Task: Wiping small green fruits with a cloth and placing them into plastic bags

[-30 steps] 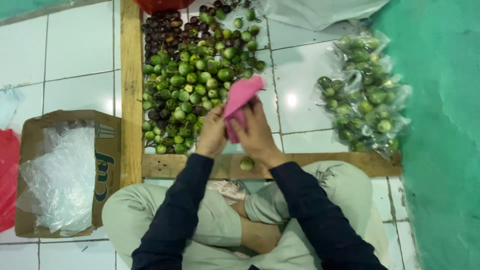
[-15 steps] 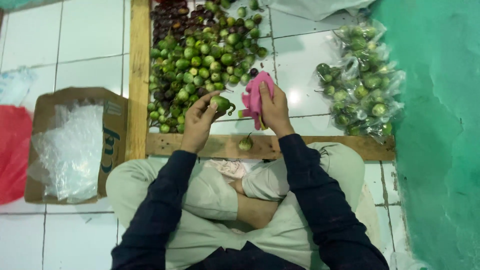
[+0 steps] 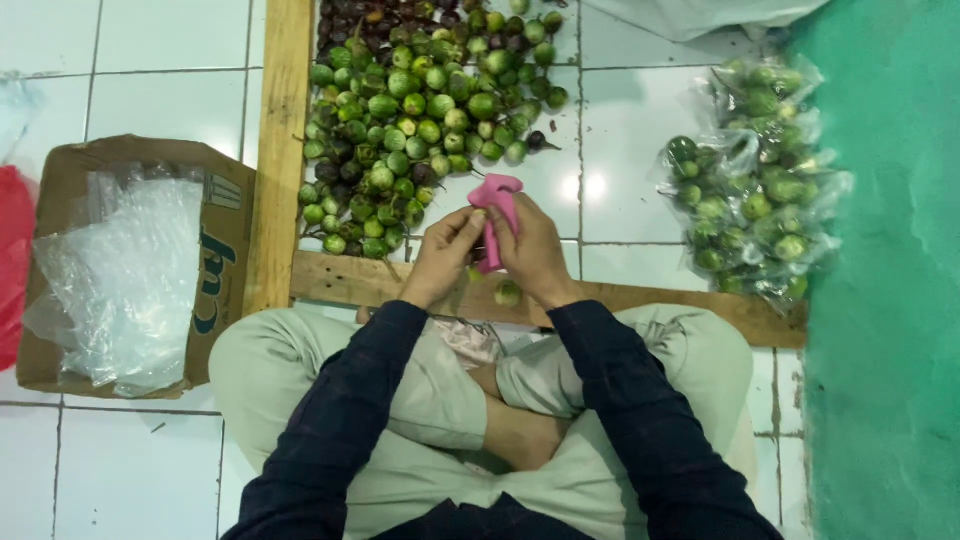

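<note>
Both hands [image 3: 490, 250] around a pink cloth [image 3: 496, 215] over white floor tiles [image 3: 170, 100]; green wall [image 3: 890, 300] rightward

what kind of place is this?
Probably an informal produce sorting or packing spot on a white tiled floor: a pile of small green fruits inside a wooden frame, filled clear bags, and a box of empty bags.

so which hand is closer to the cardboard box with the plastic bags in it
Left. The left hand is on the side toward the cardboard box, with the wooden plank between them. The right hand is farther off, gripping the pink tool.
</note>
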